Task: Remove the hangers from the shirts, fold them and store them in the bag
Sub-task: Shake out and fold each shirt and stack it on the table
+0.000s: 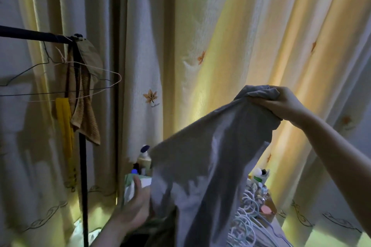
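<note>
A grey shirt (204, 166) hangs stretched in front of me. My right hand (281, 104) grips its bunched upper end, raised at the right. My left hand (136, 204) is low at the shirt's left edge, thumb up; its fingers go behind the cloth, so I cannot tell whether it holds the shirt. No hanger shows inside the shirt. Two empty wire hangers (96, 78) hang from a dark clothes rail (30, 35) at the left. A heap of pale hangers (249, 212) lies low at the right behind the shirt. No bag is visible.
Pale yellow curtains (230, 36) fill the background. A brown towel (86, 110) and a yellow cloth (64, 122) hang on the rail's upright post (83, 186). Bottles (143, 158) and small items stand on a surface behind the shirt.
</note>
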